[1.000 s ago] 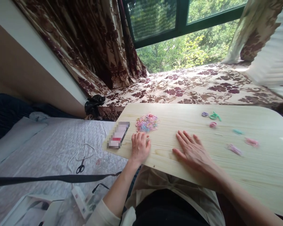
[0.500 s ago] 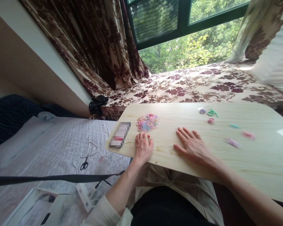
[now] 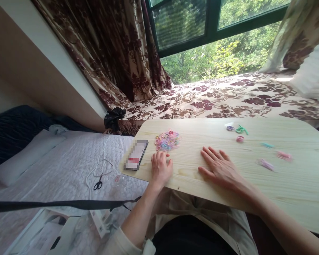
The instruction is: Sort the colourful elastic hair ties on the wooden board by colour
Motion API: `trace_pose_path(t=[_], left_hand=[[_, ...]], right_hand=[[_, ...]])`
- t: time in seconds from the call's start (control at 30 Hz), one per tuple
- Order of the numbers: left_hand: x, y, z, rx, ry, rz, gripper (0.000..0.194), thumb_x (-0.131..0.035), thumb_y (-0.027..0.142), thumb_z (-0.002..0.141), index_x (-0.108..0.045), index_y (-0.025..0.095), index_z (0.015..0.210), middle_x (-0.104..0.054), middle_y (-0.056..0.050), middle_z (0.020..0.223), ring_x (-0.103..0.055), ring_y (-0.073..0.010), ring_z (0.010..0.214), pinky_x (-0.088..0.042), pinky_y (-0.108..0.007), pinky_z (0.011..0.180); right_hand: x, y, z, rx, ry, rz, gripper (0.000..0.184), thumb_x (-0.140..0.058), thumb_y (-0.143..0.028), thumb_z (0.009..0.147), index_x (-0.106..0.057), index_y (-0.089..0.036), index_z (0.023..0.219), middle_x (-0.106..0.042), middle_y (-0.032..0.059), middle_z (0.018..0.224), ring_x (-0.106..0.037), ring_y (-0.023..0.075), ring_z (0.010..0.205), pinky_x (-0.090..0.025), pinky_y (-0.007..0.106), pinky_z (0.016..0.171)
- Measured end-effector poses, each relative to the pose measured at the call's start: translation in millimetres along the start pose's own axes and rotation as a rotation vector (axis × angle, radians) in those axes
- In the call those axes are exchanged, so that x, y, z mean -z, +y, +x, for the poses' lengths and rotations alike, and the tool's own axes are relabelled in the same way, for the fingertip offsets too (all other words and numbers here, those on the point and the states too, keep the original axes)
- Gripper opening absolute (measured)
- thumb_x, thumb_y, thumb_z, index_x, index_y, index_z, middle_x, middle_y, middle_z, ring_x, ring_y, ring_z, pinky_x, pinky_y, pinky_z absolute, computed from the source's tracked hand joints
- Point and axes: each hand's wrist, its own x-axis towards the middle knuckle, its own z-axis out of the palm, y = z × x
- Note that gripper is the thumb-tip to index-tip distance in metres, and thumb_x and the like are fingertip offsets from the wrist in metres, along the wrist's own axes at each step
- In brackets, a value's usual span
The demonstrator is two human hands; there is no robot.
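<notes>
The right hand [image 3: 218,166] lay palm down on the pale wooden tabletop [image 3: 191,202], its fingers spread and released, the thumb held out toward the other hand. The left hand [image 3: 161,168] rested near the table's front edge with its fingers together and bent downward; its palm was hidden, so whether it grasped anything could not be told.

Just beyond the left fingertips sat a pile of small multicoloured elastic bands [image 3: 167,140], mostly pink, with blue and yellow among them. A smartphone [image 3: 136,155], partly pixelated, lay to the left of that hand, near the table's left end. Past the right hand, well apart from the pile, were a purple coil [image 3: 230,128], a green coil [image 3: 241,129] and a pinkish-red coil [image 3: 240,139]. Farther right lay a teal strand [image 3: 267,145], a pink bundle [image 3: 284,156] and a lilac bundle [image 3: 266,164], the last two blurred.

Left of the table, black-handled scissors [image 3: 98,185] lay on a quilted bed cover [image 3: 61,170] beside a looped white cable [image 3: 89,175]. Behind the table stretched a floral window seat [image 3: 210,102], below a green-framed window [image 3: 210,33].
</notes>
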Motion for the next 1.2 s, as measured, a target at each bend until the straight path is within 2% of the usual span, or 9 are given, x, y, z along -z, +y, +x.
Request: trace_pose_path(t=[0.2, 0.4, 0.53, 0.67, 0.77, 0.97, 1.1, 1.2], left_hand=[[14.8, -13.4, 18.0, 0.049, -0.062, 0.077, 0.007, -0.057, 0.02, 0.085, -0.063, 0.021, 0.081, -0.067, -0.006, 0.088, -0.056, -0.0261, 0.099, -0.031, -0.051, 0.103], [19.9, -10.0, 19.1, 0.02, -0.173, 0.058, 0.01, -0.059, 0.019, 0.084, -0.067, 0.025, 0.087, -0.069, -0.001, 0.086, -0.058, -0.0225, 0.095, -0.029, -0.049, 0.106], [21.0, -12.2, 17.8, 0.057, -0.179, 0.048, 0.013, -0.06, 0.019, 0.084, -0.065, 0.024, 0.094, -0.068, -0.001, 0.084, -0.058, -0.0229, 0.095, -0.028, -0.051, 0.108], [23.7, -15.0, 18.1, 0.06, -0.207, 0.035, 0.006, -0.061, 0.018, 0.084, -0.064, 0.024, 0.085, -0.068, 0.0, 0.083, -0.059, -0.0224, 0.093, -0.025, -0.053, 0.109], [26.9, -13.9, 20.4, 0.058, -0.235, 0.024, 0.008, -0.061, 0.016, 0.084, -0.063, 0.023, 0.08, -0.067, 0.001, 0.081, -0.059, -0.0216, 0.093, -0.024, -0.052, 0.11], [32.0, -13.0, 27.0, 0.076, -0.272, 0.043, 0.006, -0.062, 0.018, 0.083, -0.063, 0.023, 0.087, -0.066, 0.001, 0.078, -0.057, -0.0213, 0.092, -0.025, -0.052, 0.109], [32.4, -12.4, 30.1, 0.051, -0.304, 0.037, 0.01, -0.059, 0.015, 0.084, -0.062, 0.023, 0.078, -0.066, 0.001, 0.076, -0.057, -0.0206, 0.088, -0.028, -0.052, 0.107], [32.7, -11.6, 31.2, 0.036, -0.308, 0.04, 0.011, -0.06, 0.013, 0.081, -0.062, 0.023, 0.078, -0.065, 0.001, 0.074, -0.057, -0.0202, 0.085, -0.032, -0.05, 0.104]], right_hand=[[-0.6, 1.9, -3.3, 0.017, 0.027, 0.0, 0.068, -0.038, -0.056, 0.09, -0.047, -0.015, 0.143, -0.043, 0.0121, 0.15, -0.037, 0.0295, 0.14, -0.027, 0.052, 0.114], [-1.9, 2.7, -8.0, 0.036, 0.088, 0.014, 0.065, -0.041, -0.054, 0.09, -0.046, -0.017, 0.143, -0.045, 0.0121, 0.149, -0.039, 0.029, 0.138, -0.029, 0.051, 0.113], [-0.4, 2.3, -10.6, 0.05, 0.121, 0.017, 0.063, -0.043, -0.052, 0.09, -0.045, -0.018, 0.144, -0.045, 0.0125, 0.149, -0.039, 0.0284, 0.138, -0.029, 0.05, 0.113], [2.3, 2.2, -12.3, 0.067, 0.131, 0.014, 0.062, -0.044, -0.05, 0.09, -0.046, -0.018, 0.142, -0.045, 0.0125, 0.149, -0.039, 0.0285, 0.139, -0.03, 0.05, 0.112], [3.0, 2.1, -12.4, 0.072, 0.141, 0.006, 0.06, -0.044, -0.05, 0.091, -0.047, -0.017, 0.141, -0.046, 0.0125, 0.148, -0.04, 0.0285, 0.138, -0.032, 0.05, 0.111], [4.0, 0.9, -11.5, 0.052, 0.154, 0.034, 0.058, -0.043, -0.048, 0.091, -0.046, -0.02, 0.141, -0.047, 0.0108, 0.148, -0.04, 0.0278, 0.138, -0.032, 0.05, 0.111], [5.7, 0.4, -11.4, 0.031, 0.12, 0.046, 0.056, -0.041, -0.049, 0.092, -0.047, -0.022, 0.141, -0.046, 0.0098, 0.149, -0.04, 0.0279, 0.138, -0.033, 0.05, 0.111], [6.1, 0.2, -11.5, 0.002, 0.085, 0.076, 0.056, -0.041, -0.048, 0.092, -0.046, -0.024, 0.142, -0.045, 0.0083, 0.149, -0.04, 0.0277, 0.138, -0.033, 0.05, 0.111]])
